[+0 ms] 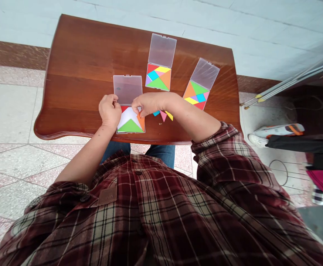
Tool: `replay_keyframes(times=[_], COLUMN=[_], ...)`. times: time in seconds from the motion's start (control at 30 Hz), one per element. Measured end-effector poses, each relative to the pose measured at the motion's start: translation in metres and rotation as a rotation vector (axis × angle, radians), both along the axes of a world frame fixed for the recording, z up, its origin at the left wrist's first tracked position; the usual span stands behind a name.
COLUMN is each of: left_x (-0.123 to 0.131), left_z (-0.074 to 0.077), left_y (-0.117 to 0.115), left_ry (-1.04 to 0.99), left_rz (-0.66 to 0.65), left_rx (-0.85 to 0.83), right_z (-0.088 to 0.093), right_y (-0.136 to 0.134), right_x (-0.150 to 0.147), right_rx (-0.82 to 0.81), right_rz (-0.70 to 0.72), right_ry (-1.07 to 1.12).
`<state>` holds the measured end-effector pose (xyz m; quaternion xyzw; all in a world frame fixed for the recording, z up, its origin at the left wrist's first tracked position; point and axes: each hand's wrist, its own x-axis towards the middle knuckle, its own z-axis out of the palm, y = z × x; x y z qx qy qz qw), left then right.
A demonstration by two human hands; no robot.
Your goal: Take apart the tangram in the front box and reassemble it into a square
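Note:
A clear plastic tangram case (128,88) lies open near the table's front edge, lid folded away from me. In its tray are a green triangle (131,126), a white sheet (128,113) and part of a red piece (124,109). My left hand (110,111) is closed at the case's left edge, its fingertips by the hinge. Over the tray's right side, my right hand (147,103) pinches an orange triangle piece (140,120). Loose blue (156,113), pink (163,116) and yellow (169,115) pieces lie beneath my right wrist, partly hidden.
Two more open cases with filled trays lie on the brown wooden table (78,74): one tangram case behind (162,50), another tangram case at right (205,74), partly behind my forearm. A person's shoe (258,140) and dark trouser leg are at far right.

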<state>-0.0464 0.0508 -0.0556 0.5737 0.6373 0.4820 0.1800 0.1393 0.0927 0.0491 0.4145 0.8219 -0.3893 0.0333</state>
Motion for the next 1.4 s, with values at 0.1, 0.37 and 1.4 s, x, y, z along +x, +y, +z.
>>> replay_keyframes(times=[0.1,0.37,1.4], left_x=[-0.001,-0.001,0.002], left_z=[-0.002,-0.003,0.0], left_y=[0.001,0.001,0.0], left_ry=[-0.033,-0.021,-0.024], left_rz=[-0.01,-0.016,-0.032], left_rx=[0.026,-0.012,-0.035], right_z=[0.009,-0.012,-0.016], right_y=[0.0,-0.02,-0.071], right_x=[0.021,0.103,-0.031], right_rx=[-0.038,0.024,0.068], right_rz=[-0.036,-0.589,-0.114], right_ry=[0.048,0.08,-0.187])
